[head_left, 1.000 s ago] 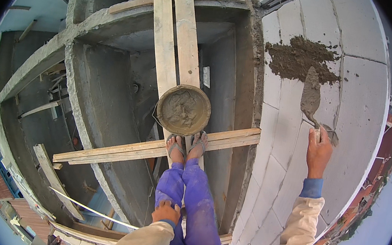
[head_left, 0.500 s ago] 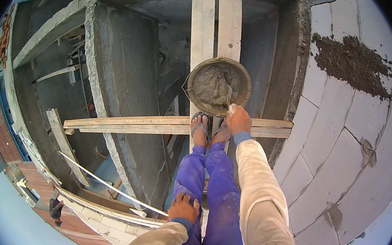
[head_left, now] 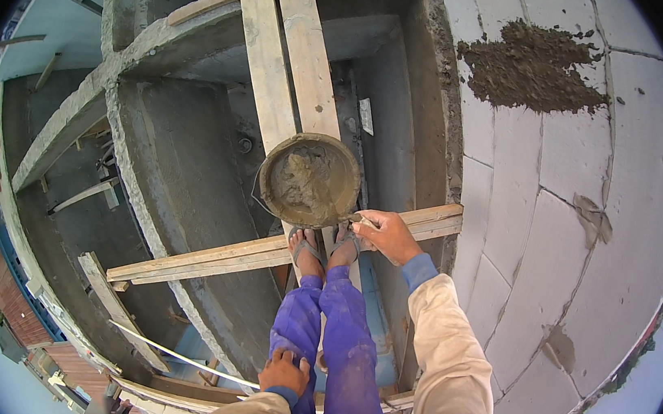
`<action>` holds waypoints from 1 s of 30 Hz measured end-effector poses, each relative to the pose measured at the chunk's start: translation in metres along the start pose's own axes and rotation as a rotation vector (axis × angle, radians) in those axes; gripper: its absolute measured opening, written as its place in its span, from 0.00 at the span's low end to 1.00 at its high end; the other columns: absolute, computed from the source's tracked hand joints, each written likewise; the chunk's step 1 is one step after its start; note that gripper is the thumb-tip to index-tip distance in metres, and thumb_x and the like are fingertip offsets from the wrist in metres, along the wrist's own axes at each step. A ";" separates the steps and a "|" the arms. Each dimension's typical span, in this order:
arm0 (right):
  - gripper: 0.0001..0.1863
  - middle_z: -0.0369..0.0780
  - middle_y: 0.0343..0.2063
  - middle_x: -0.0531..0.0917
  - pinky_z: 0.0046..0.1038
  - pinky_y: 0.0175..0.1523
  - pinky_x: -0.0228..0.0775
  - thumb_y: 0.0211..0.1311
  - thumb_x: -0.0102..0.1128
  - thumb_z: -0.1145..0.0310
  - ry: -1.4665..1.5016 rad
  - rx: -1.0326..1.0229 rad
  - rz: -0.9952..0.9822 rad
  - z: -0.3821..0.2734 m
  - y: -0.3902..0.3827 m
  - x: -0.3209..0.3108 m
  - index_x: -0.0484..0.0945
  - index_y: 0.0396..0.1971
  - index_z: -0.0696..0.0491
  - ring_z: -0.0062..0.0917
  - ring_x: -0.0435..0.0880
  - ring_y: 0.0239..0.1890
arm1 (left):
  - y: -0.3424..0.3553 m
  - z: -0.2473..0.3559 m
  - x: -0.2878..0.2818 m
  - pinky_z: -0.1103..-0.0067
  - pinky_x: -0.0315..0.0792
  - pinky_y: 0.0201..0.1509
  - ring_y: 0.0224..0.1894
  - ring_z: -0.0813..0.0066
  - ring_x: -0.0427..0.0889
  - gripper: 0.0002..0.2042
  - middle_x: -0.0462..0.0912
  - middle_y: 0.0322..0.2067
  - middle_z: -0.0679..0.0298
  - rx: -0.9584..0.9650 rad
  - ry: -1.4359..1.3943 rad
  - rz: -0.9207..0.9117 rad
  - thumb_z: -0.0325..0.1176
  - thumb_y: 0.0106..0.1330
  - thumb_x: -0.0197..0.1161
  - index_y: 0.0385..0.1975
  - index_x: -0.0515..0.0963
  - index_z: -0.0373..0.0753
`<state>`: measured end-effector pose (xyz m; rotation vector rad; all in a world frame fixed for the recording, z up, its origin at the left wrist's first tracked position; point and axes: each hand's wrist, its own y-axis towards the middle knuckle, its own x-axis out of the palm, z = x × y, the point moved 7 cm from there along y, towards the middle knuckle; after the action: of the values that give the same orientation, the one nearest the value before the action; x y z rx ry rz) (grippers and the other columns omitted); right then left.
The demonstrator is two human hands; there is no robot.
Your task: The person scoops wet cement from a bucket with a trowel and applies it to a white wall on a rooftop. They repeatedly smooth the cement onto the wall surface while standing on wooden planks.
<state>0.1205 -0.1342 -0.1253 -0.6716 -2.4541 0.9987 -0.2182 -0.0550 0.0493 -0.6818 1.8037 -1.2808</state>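
Observation:
A round bucket (head_left: 268, 185) of wet grey mortar (head_left: 310, 178) stands on the planks just beyond my feet. At its near right rim my right hand (head_left: 392, 237) is closed around the short handle of what looks like a trowel (head_left: 358, 220); its blade cannot be made out. My left hand (head_left: 285, 373) lies on my left leg, over the purple trousers (head_left: 345, 335), with its fingers spread and nothing in them. Both my feet, in flip-flops, are on the planks behind the bucket.
Two long planks (head_left: 315, 66) span a deep concrete-walled opening (head_left: 192, 134), crossed by timber boards (head_left: 202, 264). On the right is a pale block wall (head_left: 531, 246) with a rough dark mortar patch (head_left: 531, 66). A rough concrete beam (head_left: 137, 156) runs along the left.
My right hand has moved from over the bucket's near rim to just outside it on the right. The view has turned, shifting the bucket left and lower. My left hand stays on the leg.

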 end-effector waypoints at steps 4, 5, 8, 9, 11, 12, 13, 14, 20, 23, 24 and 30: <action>0.20 0.34 0.31 0.85 0.23 0.28 0.72 0.71 0.67 0.56 0.122 0.336 0.088 -0.008 0.026 -0.135 0.85 0.49 0.58 0.16 0.79 0.25 | 0.002 0.001 -0.003 0.57 0.75 0.64 0.61 0.50 0.81 0.24 0.76 0.66 0.59 0.019 0.036 -0.001 0.52 0.71 0.57 0.56 0.81 0.41; 0.20 0.34 0.29 0.84 0.25 0.27 0.72 0.70 0.67 0.56 0.038 0.321 0.335 -0.015 0.019 -0.179 0.84 0.49 0.59 0.18 0.78 0.24 | 0.002 0.001 -0.004 0.57 0.76 0.63 0.61 0.50 0.81 0.24 0.76 0.66 0.58 0.028 0.046 0.007 0.52 0.71 0.56 0.56 0.81 0.41; 0.20 0.45 0.27 0.88 0.35 0.32 0.77 0.72 0.63 0.56 -0.322 0.260 1.197 -0.054 -0.059 -0.258 0.86 0.39 0.61 0.33 0.88 0.30 | 0.000 0.002 -0.007 0.57 0.75 0.64 0.62 0.50 0.80 0.24 0.77 0.65 0.58 0.055 0.046 0.034 0.52 0.71 0.57 0.56 0.81 0.40; 0.20 0.48 0.28 0.88 0.38 0.37 0.78 0.72 0.63 0.55 -0.562 0.191 1.254 -0.077 -0.092 -0.262 0.86 0.40 0.61 0.38 0.88 0.33 | -0.001 0.000 -0.006 0.57 0.75 0.64 0.62 0.50 0.80 0.24 0.77 0.65 0.58 0.038 0.028 0.021 0.52 0.71 0.57 0.56 0.81 0.40; 0.20 0.51 0.31 0.89 0.43 0.44 0.79 0.71 0.63 0.55 -0.861 0.099 1.294 -0.104 -0.144 -0.238 0.86 0.43 0.60 0.47 0.89 0.36 | -0.002 0.002 -0.006 0.58 0.76 0.63 0.62 0.50 0.81 0.24 0.77 0.65 0.58 0.050 0.024 0.029 0.51 0.71 0.57 0.56 0.81 0.40; 0.19 0.52 0.32 0.89 0.44 0.46 0.79 0.71 0.64 0.55 -0.938 0.091 1.294 -0.110 -0.162 -0.221 0.86 0.44 0.59 0.49 0.88 0.37 | -0.002 0.002 -0.004 0.58 0.76 0.63 0.61 0.50 0.81 0.24 0.77 0.64 0.58 0.037 0.008 0.014 0.51 0.71 0.57 0.56 0.81 0.40; 0.19 0.51 0.35 0.88 0.44 0.48 0.79 0.70 0.65 0.57 -0.959 0.038 1.196 -0.109 -0.169 -0.195 0.85 0.47 0.58 0.48 0.88 0.39 | -0.003 0.002 -0.003 0.58 0.76 0.63 0.61 0.50 0.81 0.24 0.78 0.64 0.57 0.041 -0.004 0.020 0.51 0.71 0.57 0.56 0.81 0.40; 0.19 0.50 0.38 0.88 0.44 0.49 0.79 0.69 0.65 0.58 -0.963 0.016 1.115 -0.105 -0.169 -0.169 0.85 0.50 0.57 0.46 0.88 0.41 | -0.004 0.002 -0.002 0.58 0.76 0.63 0.61 0.50 0.81 0.24 0.78 0.64 0.57 0.047 -0.005 0.030 0.51 0.71 0.57 0.56 0.81 0.40; 0.18 0.36 0.47 0.83 0.41 0.53 0.77 0.66 0.64 0.65 -1.419 -0.189 0.633 -0.052 -0.039 -0.013 0.82 0.55 0.48 0.34 0.83 0.51 | -0.003 -0.009 0.016 0.56 0.77 0.62 0.63 0.47 0.78 0.23 0.75 0.66 0.60 0.000 -0.107 -0.009 0.52 0.71 0.58 0.55 0.81 0.42; 0.17 0.37 0.46 0.82 0.41 0.53 0.77 0.66 0.63 0.64 -1.438 -0.097 0.615 -0.021 0.051 0.033 0.82 0.54 0.48 0.34 0.83 0.50 | -0.002 -0.011 0.020 0.55 0.77 0.61 0.63 0.47 0.78 0.22 0.75 0.66 0.60 0.011 -0.148 0.013 0.52 0.71 0.58 0.54 0.81 0.42; 0.18 0.37 0.46 0.83 0.41 0.54 0.77 0.66 0.63 0.64 -1.420 0.017 0.553 -0.006 0.073 0.045 0.82 0.54 0.49 0.35 0.84 0.50 | -0.002 -0.012 0.023 0.55 0.77 0.61 0.63 0.47 0.78 0.22 0.74 0.66 0.60 0.002 -0.159 -0.005 0.52 0.71 0.58 0.54 0.81 0.42; 0.21 0.42 0.50 0.84 0.42 0.58 0.78 0.70 0.61 0.58 -0.940 0.103 0.545 0.042 0.046 0.066 0.81 0.58 0.51 0.43 0.84 0.54 | -0.002 -0.012 0.026 0.57 0.76 0.62 0.61 0.52 0.81 0.23 0.76 0.65 0.60 -0.003 -0.130 0.019 0.52 0.70 0.60 0.54 0.82 0.41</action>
<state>0.0578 -0.0899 -0.1749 -1.0371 -2.9992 2.0020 -0.2418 -0.0699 0.0454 -0.7309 1.7026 -1.1937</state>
